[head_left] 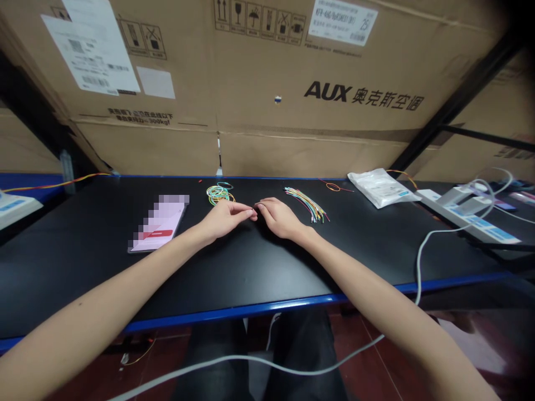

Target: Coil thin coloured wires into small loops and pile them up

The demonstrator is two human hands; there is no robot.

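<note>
Over the middle of the black table, my left hand (228,218) and my right hand (279,217) meet almost fingertip to fingertip. Thumb and fingers of each are pinched together, and whatever they hold is too small or hidden to name. Just behind my left hand lies a coiled bundle of thin green and yellow wires (218,193). To the right of my right hand is a fanned bunch of short multicoloured wires (307,204), lying apart from it.
A phone (161,225) lies left of my hands. Toward the right are a loop of thin orange wire (333,187), a white plastic bag (380,187) and a power strip (468,217). A grey cable (419,262) crosses the table's front edge. A cardboard wall (251,111) stands behind.
</note>
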